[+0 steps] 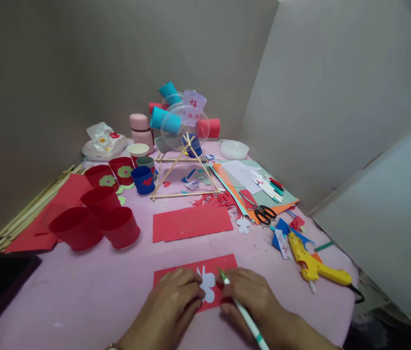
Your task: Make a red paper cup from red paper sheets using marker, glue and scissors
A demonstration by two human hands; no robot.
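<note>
On the near part of the pink table lies a red paper sheet (176, 269) with a white butterfly paper cutout (209, 280) on top. Bent and close together, the fingers of my left hand (178, 294) press the cutout's left edge against the sheet. My right hand (251, 294) is closed around a marker pen (247, 318), its green tip up beside the butterfly's right wing. The tip points away from me, and I cannot tell whether it touches the paper. Farther back rests a folded red paper (193, 223).
Several red paper cups (120, 227) and a blue cup (143, 180) stand left. A stick frame (171, 175) carries a wheel of cups. Scissors (262, 211), markers (267, 184) and a yellow glue gun (311, 265) lie right. A dark flat object (5, 282) sits at the left edge.
</note>
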